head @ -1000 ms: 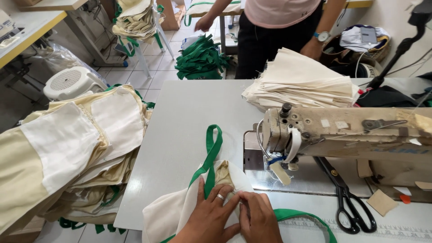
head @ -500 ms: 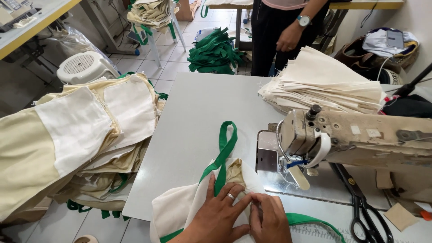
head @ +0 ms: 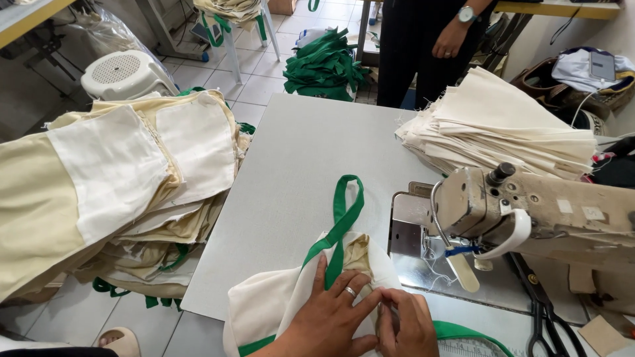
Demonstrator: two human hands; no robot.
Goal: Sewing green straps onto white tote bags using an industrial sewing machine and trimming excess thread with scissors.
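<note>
Now my left hand (head: 331, 317) lies flat on the cream bag (head: 278, 307), my right hand (head: 405, 325) pinches its edge, green strap (head: 344, 215) pointing straight away from both.

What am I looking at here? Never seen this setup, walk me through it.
One picture, from a camera on a person's head, looking down at their own two bare hands at a sewing table. The left hand, with a ring, lies flat on a cream bag with a green strap; the strap's loop lies on the table. The right hand pinches the bag's edge next to it. To the right is a sewing machine, with scissors below it. Behind the machine sits a stack of cream cloth. On the left is a pile of finished bags. A heap of green straps lies on the floor, beside another person standing.
</note>
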